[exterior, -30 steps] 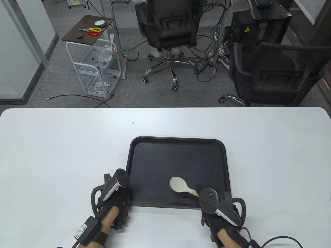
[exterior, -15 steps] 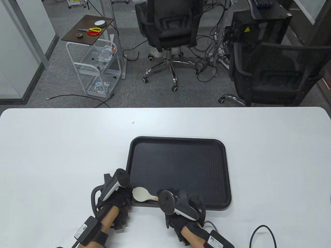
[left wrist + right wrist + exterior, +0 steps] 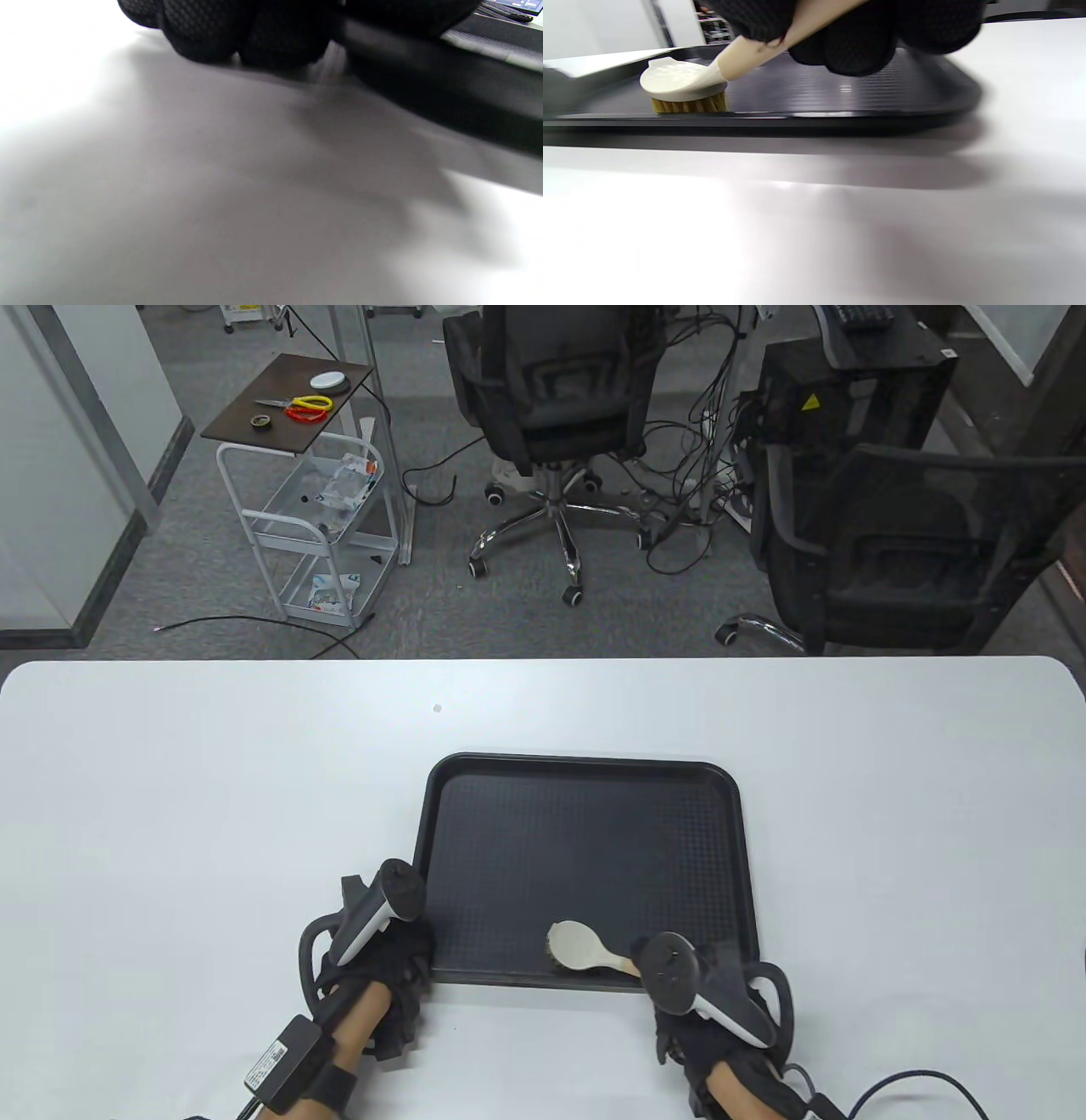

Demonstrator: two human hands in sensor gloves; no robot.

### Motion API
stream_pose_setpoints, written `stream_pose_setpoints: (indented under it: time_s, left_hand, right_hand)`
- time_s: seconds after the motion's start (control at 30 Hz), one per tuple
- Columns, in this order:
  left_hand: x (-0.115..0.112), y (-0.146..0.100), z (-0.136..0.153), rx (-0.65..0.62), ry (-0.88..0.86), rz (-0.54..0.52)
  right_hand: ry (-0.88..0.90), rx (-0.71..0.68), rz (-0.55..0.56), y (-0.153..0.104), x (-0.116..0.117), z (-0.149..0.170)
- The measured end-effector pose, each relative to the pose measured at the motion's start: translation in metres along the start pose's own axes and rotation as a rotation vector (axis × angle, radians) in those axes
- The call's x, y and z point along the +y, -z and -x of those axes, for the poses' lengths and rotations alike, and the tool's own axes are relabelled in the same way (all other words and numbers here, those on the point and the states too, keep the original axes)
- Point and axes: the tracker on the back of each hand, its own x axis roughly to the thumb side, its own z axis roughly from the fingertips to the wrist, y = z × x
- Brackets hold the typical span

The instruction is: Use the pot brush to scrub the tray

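Observation:
A black textured tray (image 3: 585,831) lies on the white table. A cream pot brush (image 3: 577,948) with tan bristles stands bristles-down on the tray's near edge area; it also shows in the right wrist view (image 3: 683,87). My right hand (image 3: 704,993) grips its handle at the tray's near right corner. My left hand (image 3: 399,950) rests on the tray's near left corner and holds it; in the left wrist view its gloved fingers (image 3: 237,34) touch the tray rim (image 3: 424,93).
The white table (image 3: 170,797) spreads wide on both sides of the tray. A small speck (image 3: 437,708) lies beyond the tray. Office chairs (image 3: 560,398) and a cart (image 3: 322,500) stand on the floor behind the table.
My right hand swept the brush left along the tray's near edge to the left corner, then back right to the middle. My left hand has not moved.

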Motion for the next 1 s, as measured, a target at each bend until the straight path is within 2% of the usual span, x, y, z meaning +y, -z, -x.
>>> stream_pose_setpoints:
  time_s: [0.23, 0.37, 0.5, 0.67, 0.83, 1.0]
  left_hand:
    - [0.000, 0.000, 0.000, 0.001, 0.001, -0.002]
    - [0.000, 0.000, 0.000, 0.000, 0.001, -0.002]
    - [0.000, 0.000, 0.000, 0.000, 0.001, -0.002]
    - [0.000, 0.000, 0.000, 0.001, 0.003, -0.003]
    - [0.000, 0.000, 0.000, -0.002, -0.001, 0.000]
    - [0.000, 0.000, 0.001, -0.008, -0.008, 0.005]
  right_hand:
    - [-0.001, 0.205, 0.017, -0.019, -0.015, 0.084]
    - [0.011, 0.224, 0.014, -0.021, -0.020, 0.100]
    - [-0.052, 0.189, 0.069, -0.017, -0.031, 0.073]
    - [0.004, 0.096, 0.183, -0.001, -0.050, 0.024]
    - [-0.008, 0.026, 0.229, 0.035, -0.059, -0.033]
    - [0.022, -0.012, 0.239, 0.084, -0.050, -0.107]
